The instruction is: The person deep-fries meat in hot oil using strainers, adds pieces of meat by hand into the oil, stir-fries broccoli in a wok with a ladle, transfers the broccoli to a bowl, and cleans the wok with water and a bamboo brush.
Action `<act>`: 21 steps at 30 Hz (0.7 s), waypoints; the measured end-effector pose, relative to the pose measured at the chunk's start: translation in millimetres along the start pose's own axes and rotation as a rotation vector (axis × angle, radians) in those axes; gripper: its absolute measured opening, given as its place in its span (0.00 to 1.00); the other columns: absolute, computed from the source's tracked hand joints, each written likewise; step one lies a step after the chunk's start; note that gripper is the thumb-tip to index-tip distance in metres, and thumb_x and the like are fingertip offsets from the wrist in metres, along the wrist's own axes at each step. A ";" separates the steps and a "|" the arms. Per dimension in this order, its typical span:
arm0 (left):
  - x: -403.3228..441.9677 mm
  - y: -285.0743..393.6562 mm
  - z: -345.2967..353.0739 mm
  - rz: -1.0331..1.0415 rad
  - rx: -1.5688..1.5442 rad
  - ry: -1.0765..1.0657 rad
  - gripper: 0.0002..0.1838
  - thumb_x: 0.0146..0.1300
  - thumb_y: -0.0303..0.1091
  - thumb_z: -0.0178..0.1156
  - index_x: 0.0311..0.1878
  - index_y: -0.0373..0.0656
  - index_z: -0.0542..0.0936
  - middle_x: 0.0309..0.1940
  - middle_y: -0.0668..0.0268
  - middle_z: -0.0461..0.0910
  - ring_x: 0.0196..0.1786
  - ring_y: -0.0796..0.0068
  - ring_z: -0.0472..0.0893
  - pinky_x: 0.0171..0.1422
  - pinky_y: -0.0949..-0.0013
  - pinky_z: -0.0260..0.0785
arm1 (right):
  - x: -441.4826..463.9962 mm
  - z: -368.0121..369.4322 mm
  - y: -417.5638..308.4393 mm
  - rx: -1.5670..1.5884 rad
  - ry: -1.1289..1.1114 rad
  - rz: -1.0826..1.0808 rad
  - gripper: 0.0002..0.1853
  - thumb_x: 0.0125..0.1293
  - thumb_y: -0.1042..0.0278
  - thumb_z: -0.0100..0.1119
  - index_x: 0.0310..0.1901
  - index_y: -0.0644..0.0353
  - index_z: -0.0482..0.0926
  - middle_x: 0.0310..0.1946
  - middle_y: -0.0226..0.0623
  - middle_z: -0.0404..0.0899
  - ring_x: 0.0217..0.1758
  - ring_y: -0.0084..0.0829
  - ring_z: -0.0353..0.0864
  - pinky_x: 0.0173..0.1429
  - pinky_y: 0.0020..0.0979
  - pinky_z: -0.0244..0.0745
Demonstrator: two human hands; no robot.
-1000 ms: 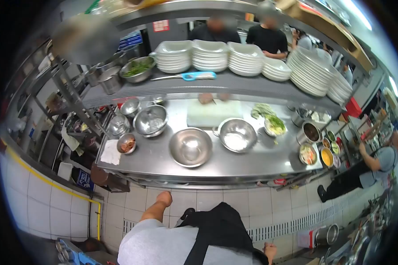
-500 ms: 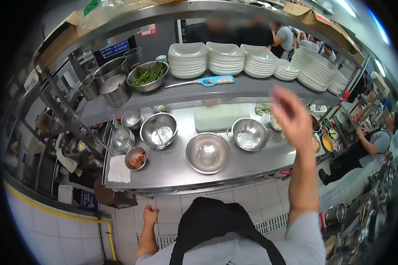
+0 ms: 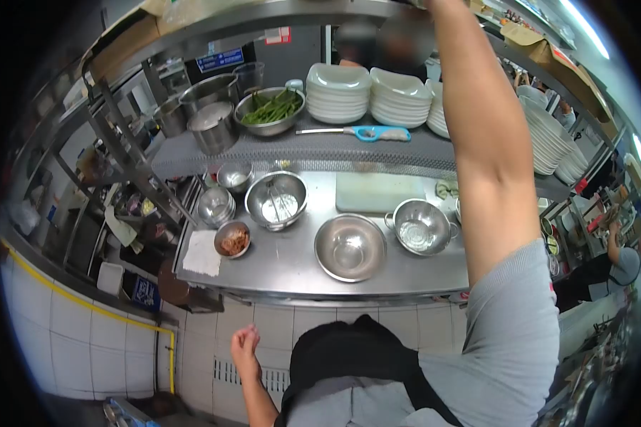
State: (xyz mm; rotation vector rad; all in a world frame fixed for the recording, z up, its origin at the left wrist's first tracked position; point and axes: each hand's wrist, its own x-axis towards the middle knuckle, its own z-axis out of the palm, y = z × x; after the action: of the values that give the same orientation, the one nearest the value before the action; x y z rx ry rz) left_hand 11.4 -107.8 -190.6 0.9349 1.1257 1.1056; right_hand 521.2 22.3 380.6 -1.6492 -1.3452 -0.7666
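Observation:
My left hand [image 3: 246, 345] hangs low over the floor, left of my black apron, with its fingers curled and nothing visible in them. My right arm stretches up past the shelf, and its hand lies beyond the top edge. On the steel counter are an empty steel bowl [image 3: 350, 248], a two-handled colander [image 3: 420, 226], a bowl with a whisk [image 3: 276, 201] and a small bowl of reddish food [image 3: 233, 240]. Behind them lies a pale cutting board [image 3: 379, 192]. A blue-handled lighter [image 3: 381, 133] rests on the shelf beside a bowl of green vegetables [image 3: 269, 112].
Stacks of white plates [image 3: 338, 94] and steel pots [image 3: 214, 128] stand on the shelf [image 3: 299, 155]. A white cloth [image 3: 202, 252] lies at the counter's left end. People stand behind the shelf, and another person [image 3: 612, 263] is at the far right.
My right hand has risen from in front of the shelf and out of the top of the view. My left hand stays low, its fist slightly loosened. The view has shifted left.

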 end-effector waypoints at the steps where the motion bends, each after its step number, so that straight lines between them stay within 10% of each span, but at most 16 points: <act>1: 2.7 23.0 20.5 0.031 -0.010 -0.020 0.13 0.72 0.33 0.63 0.54 0.37 0.78 0.59 0.52 0.81 0.58 0.65 0.82 0.63 0.63 0.75 | -7.8 -3.2 -4.8 0.042 0.016 -0.035 0.23 0.63 0.53 0.69 0.56 0.56 0.85 0.47 0.46 0.86 0.43 0.37 0.85 0.50 0.38 0.78; 6: 22.6 111.8 107.0 0.355 -0.039 -0.333 0.25 0.72 0.48 0.59 0.60 0.36 0.76 0.66 0.47 0.76 0.64 0.56 0.80 0.68 0.58 0.73 | -113.2 -45.1 -55.9 0.471 -0.069 -0.283 0.22 0.62 0.53 0.71 0.53 0.57 0.86 0.43 0.41 0.87 0.37 0.32 0.84 0.43 0.34 0.78; 12: 15.9 149.0 194.5 0.345 -0.511 -0.662 0.29 0.77 0.48 0.54 0.71 0.36 0.69 0.70 0.51 0.72 0.70 0.57 0.75 0.74 0.54 0.68 | -338.9 -8.1 -116.0 1.290 -0.922 -0.226 0.21 0.60 0.53 0.74 0.49 0.57 0.88 0.38 0.35 0.88 0.31 0.26 0.83 0.35 0.30 0.78; 15: 7.7 121.3 211.3 0.280 -0.501 -0.539 0.31 0.77 0.50 0.53 0.72 0.37 0.67 0.72 0.53 0.70 0.71 0.58 0.73 0.76 0.53 0.65 | -442.0 53.6 -116.7 0.946 -0.347 -0.225 0.09 0.67 0.66 0.68 0.33 0.58 0.78 0.26 0.37 0.76 0.25 0.39 0.80 0.29 0.37 0.74; 21: -16.3 98.3 237.4 0.256 -0.436 -0.463 0.34 0.77 0.53 0.51 0.76 0.39 0.62 0.75 0.56 0.66 0.75 0.60 0.69 0.79 0.52 0.60 | -488.4 52.1 -91.8 0.973 -0.397 -0.089 0.09 0.69 0.70 0.62 0.48 0.61 0.75 0.36 0.44 0.78 0.34 0.46 0.81 0.38 0.42 0.76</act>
State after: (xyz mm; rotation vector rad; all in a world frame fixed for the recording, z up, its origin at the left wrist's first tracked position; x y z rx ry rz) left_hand 224.5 -108.7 -46.1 0.9341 0.3727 1.1972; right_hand 315.6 -145.0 -42.9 -0.9611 -1.6886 0.2168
